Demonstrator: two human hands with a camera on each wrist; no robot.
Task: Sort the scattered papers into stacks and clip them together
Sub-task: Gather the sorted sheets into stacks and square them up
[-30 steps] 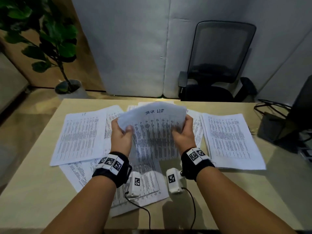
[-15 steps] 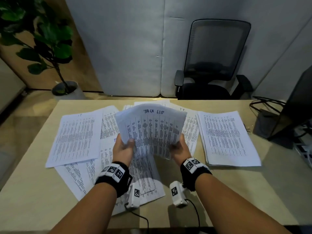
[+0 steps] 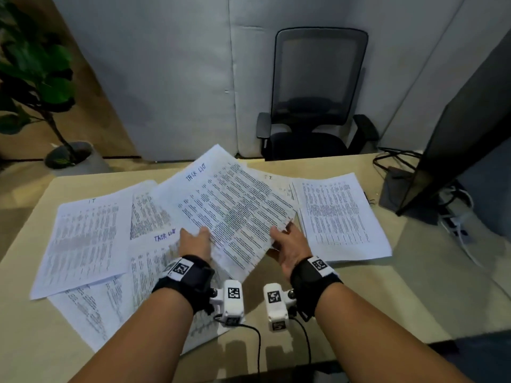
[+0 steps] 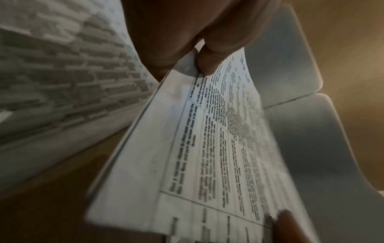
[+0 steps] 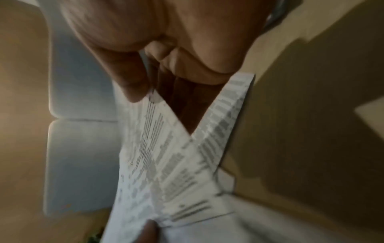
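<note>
Your left hand (image 3: 195, 241) and right hand (image 3: 290, 243) pinch the "Task List" sheets (image 3: 229, 208), tilted toward eleven o'clock above the tabletop (image 3: 387, 286). Only your left wrist view shows several layered edges (image 4: 145, 125); print blurs.

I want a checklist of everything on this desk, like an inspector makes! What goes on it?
Surface: tan desk, mostly covered by printed sheets.
Job's things: held bundle headed "TASK LIST", lifted and turned at an angle; left stack; neat right stack; loose overlapping sheets underneath. No clip seen.
Clutter: nothing seen.
Grippers: left hand and right hand both pinch the bundle's near edge.
Cables: wrist-camera leads; cable tangle by the monitor.
Surroundings: black office chair, potted plant, grey partition panels.
</note>
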